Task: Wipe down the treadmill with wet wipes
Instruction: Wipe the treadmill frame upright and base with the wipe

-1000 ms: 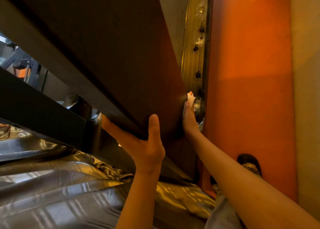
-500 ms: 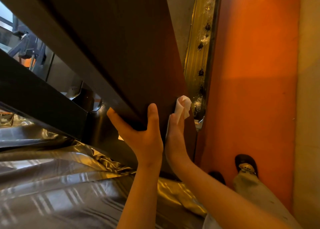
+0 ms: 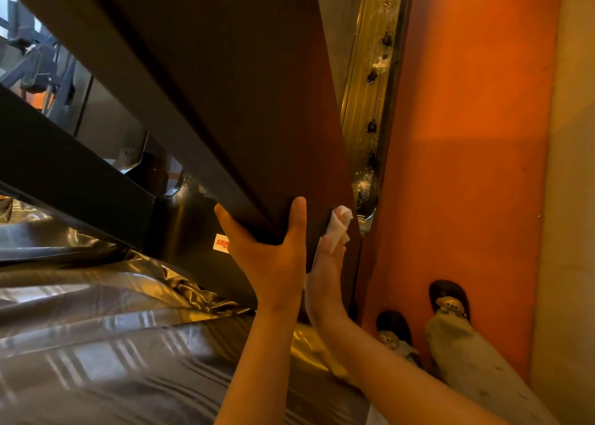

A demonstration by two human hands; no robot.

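Note:
A dark, broad treadmill deck (image 3: 225, 86) rises slanted across the upper left of the view. My left hand (image 3: 273, 257) grips its lower end, thumb on the near face and fingers wrapped round the underside. My right hand (image 3: 325, 276) lies flat against the deck's right face, just right of my left hand. It presses a crumpled white wet wipe (image 3: 339, 223) against that face with straight fingers. A small white sticker (image 3: 221, 243) with red print shows on the frame beside my left hand.
A dark frame bar (image 3: 74, 173) runs across the left. A shiny grey cover (image 3: 96, 328) lies crumpled below it. Right of the deck is a dirty metal door track (image 3: 370, 102) and an orange floor (image 3: 467, 135). My feet in dark slippers (image 3: 449, 296) stand there.
My right hand with the wipe has slid down the deck's right face and closer to my left hand. My left hand keeps its grip. My feet have come into view.

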